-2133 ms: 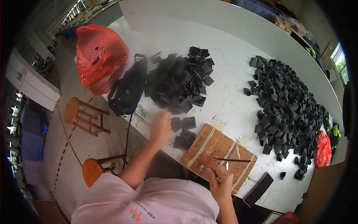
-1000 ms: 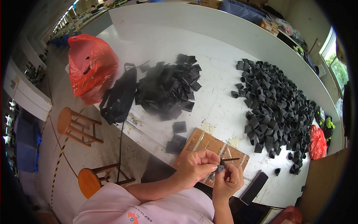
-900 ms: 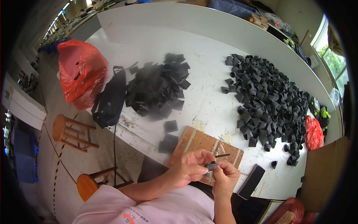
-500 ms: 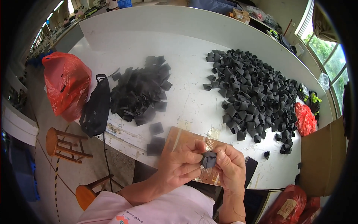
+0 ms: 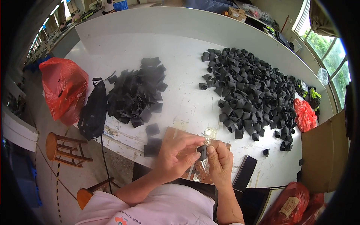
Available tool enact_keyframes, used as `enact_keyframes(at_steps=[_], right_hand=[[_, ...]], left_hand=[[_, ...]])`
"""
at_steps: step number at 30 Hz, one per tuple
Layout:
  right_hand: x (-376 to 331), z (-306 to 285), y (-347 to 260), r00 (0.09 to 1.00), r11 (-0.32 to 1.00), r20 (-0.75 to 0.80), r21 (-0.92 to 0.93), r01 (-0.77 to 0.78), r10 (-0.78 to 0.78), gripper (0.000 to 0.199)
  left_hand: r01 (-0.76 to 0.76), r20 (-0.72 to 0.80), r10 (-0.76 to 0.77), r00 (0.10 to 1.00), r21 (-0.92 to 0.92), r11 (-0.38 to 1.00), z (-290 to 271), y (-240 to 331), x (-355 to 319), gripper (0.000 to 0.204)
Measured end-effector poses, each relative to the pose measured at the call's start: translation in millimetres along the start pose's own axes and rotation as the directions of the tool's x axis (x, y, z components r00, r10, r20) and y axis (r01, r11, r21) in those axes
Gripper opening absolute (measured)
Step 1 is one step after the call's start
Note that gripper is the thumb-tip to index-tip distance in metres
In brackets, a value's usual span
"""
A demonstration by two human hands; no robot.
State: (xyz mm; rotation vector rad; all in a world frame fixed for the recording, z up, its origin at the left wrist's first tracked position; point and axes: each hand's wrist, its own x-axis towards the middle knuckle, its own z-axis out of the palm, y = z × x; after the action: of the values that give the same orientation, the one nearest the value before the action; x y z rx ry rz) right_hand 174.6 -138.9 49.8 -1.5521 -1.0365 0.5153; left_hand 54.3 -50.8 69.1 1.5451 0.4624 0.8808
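A small curled piece of dark grey fabric (image 5: 202, 151) is pinched between the thumb and fingers of my right hand (image 5: 220, 159). My left hand (image 5: 176, 155) is at its left side, fingers stretched and apart, with the thumb tip against the piece. Both hands hover over a brown board (image 5: 174, 137) with shiny clear tape on it, at the table's near edge. To the left lies a heap of flat dark fabric squares (image 5: 137, 92), with a few loose squares (image 5: 153, 147) closer to my left hand. A large pile of folded, cone-like dark pieces (image 5: 251, 90) covers the right side.
A phone (image 5: 245, 173) lies right of my right hand, with a single folded piece (image 5: 266, 152) beyond it. Red plastic bags (image 5: 63, 90) and a black bag (image 5: 93, 108) sit at the left edge. A cardboard box (image 5: 322, 153) stands at right; wooden stools (image 5: 52, 147) are lower left.
My left fingers have loosened from a closed grip on the fabric piece and stretched out. My right hand has shifted left with the piece, uncovering more of the phone. The view has moved slightly.
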Motion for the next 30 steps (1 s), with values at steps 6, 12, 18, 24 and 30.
enact_keyframes(at_steps=[6,12,18,24,30], right_hand=[[-0.1,7.2,-6.3,0.973,0.989,-0.184,-0.075,0.127,-0.139,0.018],[-4.7,2.5,-17.1,0.944,0.897,0.024,-0.303,0.321,-0.33,0.017],[2.1,5.3,2.9,0.913,0.892,-0.044,-0.236,0.385,-0.406,0.009],[2.5,-0.3,-14.4,0.953,0.937,0.009,-0.179,0.301,-0.304,0.018],[1.3,2.0,-22.9,0.929,0.897,0.002,-0.26,0.358,-0.37,0.022]], left_hand=[[-0.283,0.162,0.251,0.954,0.212,0.936,-7.5,-10.1,8.8,0.013],[-0.211,0.095,0.197,0.976,0.174,0.962,-6.9,-5.8,6.0,0.013],[-0.209,0.166,0.176,0.97,0.211,0.955,-5.9,-3.5,11.4,0.014],[-0.204,0.201,0.176,0.964,0.13,0.97,-4.7,-6.8,6.2,0.01],[0.181,0.065,-0.211,0.975,-0.784,0.593,-4.9,-20.5,1.6,0.017]])
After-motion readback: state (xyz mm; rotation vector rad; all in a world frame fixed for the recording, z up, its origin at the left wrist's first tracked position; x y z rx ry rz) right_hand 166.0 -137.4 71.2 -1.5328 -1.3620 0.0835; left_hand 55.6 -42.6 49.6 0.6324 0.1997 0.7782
